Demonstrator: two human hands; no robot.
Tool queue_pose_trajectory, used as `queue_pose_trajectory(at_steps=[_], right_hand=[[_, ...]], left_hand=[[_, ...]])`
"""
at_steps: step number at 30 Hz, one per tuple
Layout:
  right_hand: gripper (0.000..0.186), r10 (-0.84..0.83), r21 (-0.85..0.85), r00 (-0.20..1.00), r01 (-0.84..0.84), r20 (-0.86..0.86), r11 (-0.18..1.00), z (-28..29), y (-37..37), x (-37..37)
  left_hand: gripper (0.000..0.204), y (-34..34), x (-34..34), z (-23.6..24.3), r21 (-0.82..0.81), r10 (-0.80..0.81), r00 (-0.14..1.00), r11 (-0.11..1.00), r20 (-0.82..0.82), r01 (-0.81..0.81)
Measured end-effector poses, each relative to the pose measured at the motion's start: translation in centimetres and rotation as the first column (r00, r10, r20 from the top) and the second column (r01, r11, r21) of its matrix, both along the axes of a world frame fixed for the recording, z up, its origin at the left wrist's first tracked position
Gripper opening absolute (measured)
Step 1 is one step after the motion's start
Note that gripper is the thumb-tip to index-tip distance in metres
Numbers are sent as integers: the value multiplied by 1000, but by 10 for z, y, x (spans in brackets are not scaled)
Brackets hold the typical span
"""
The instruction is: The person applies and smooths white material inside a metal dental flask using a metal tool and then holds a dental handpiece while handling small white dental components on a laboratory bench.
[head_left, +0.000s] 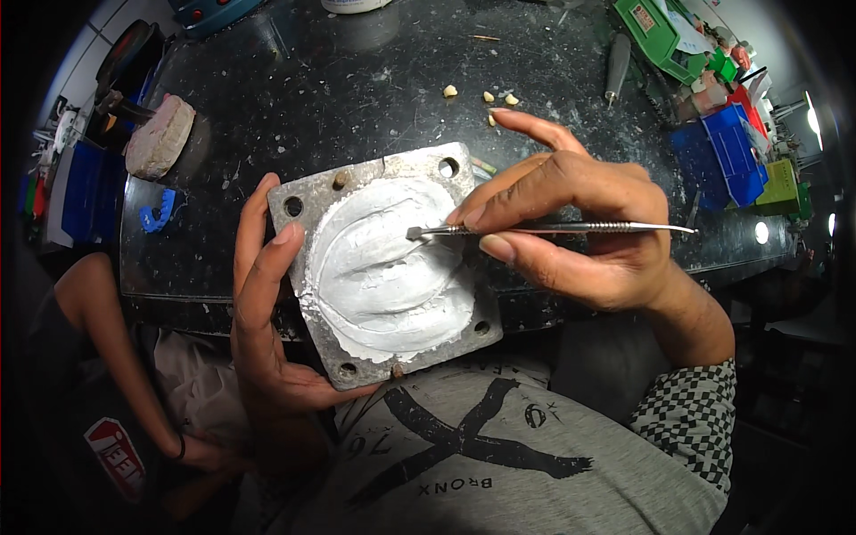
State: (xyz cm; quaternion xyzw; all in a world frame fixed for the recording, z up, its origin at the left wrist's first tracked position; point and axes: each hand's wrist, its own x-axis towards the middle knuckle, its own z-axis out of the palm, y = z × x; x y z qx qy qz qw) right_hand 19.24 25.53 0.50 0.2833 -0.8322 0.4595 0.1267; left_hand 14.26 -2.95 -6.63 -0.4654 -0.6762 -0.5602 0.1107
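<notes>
My left hand [260,308] grips a square metal dental flask half [415,163] by its left side and lower corner, fingers and thumb wrapped round the edge. White plaster [383,278] fills the flask, with curved grooves and ridges across its surface. Holes show at the flask's corners. In a pen-like pinch, my right hand [593,223] holds a thin metal carver [615,226] with a ribbed handle. Its small flat tip is at the plaster's upper middle. My right little finger is stretched away from the others, over the bench.
Several small cream tooth-shaped pieces [449,91] lie on the black bench [357,98] beyond my right hand. A grey-handled tool [617,67], green bin [664,40] and blue bin [736,153] stand right. Left are a pinkish block [160,136], a blue curved piece [157,211] and another person's arm [120,348].
</notes>
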Motion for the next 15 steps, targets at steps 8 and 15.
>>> queue_pose_trajectory(at_steps=[8,15], right_hand=[[15,11,-34,1000,-10,21,999,-1,0,1],[14,18,-54,1000,-17,5,998,-3,3,0]], left_hand=[[116,-3,-1,0,-31,-12,1000,999,-6,12],[116,1,1,0,3,-8,1000,1000,23,8]])
